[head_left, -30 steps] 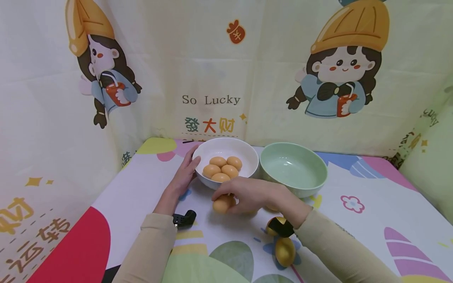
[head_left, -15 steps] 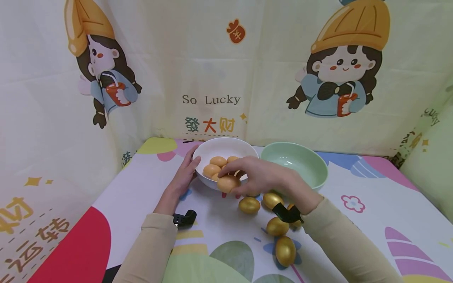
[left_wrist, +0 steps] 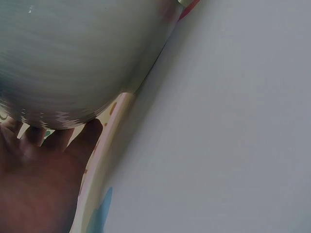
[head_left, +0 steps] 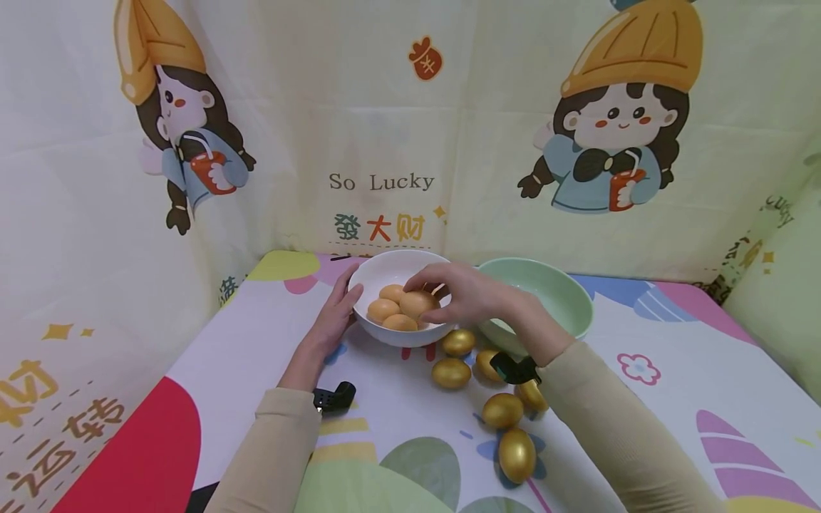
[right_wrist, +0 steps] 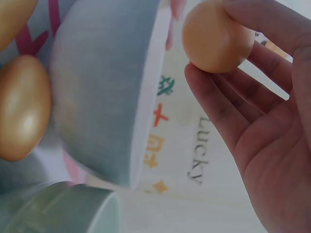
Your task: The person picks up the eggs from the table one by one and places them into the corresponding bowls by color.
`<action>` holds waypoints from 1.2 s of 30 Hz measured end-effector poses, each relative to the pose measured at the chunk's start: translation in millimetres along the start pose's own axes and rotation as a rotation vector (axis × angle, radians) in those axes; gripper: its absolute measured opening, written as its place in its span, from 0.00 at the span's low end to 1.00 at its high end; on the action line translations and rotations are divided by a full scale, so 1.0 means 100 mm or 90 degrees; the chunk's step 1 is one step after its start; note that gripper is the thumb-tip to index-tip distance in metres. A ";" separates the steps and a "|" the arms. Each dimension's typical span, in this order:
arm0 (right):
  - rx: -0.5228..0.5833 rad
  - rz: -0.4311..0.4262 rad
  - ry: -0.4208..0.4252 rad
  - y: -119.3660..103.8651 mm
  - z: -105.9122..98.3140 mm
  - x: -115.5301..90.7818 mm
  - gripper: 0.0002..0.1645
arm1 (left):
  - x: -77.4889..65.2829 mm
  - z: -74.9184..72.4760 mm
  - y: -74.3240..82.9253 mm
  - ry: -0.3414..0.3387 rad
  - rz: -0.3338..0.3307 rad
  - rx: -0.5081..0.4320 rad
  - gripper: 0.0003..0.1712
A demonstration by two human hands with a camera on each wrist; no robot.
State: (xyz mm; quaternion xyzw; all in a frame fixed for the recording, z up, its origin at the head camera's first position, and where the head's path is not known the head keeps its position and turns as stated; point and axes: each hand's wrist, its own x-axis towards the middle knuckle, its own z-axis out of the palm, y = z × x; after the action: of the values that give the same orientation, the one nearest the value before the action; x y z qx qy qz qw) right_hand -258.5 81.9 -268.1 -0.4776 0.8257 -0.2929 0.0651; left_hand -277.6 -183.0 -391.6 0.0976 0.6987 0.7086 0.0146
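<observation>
Pinched in the right hand (head_left: pixel 468 293), an egg (head_left: pixel 418 306) hangs over the white bowl (head_left: pixel 377 273) near the far edge of the table (head_left: pixel 256 342); the left hand (head_left: pixel 332 319) grips the bowl's left side; letting go too high could crack the egg on the other eggs (head_left: pixel 382 311)

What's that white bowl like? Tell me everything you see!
The white bowl is round and deep, smooth and a bit shiny, maybe ceramic, with a plain rim. It stands upright on the patterned cloth, left of the green bowl. The left hand rests against its left side. Brown eggs lie inside, partly hidden, and the right hand pinches another egg above it.
</observation>
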 end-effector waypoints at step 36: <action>-0.076 0.136 -0.007 0.46 0.28 0.29 0.24 | -0.01 0.01 0.02 0.011 -0.009 -0.001 0.35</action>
State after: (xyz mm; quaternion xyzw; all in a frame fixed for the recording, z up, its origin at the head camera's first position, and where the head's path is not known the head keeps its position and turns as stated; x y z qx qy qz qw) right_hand -297.3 63.0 -311.2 -0.3919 0.8873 -0.2321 0.0722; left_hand -276.0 -182.5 -389.6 0.0864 0.6992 0.7096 0.0138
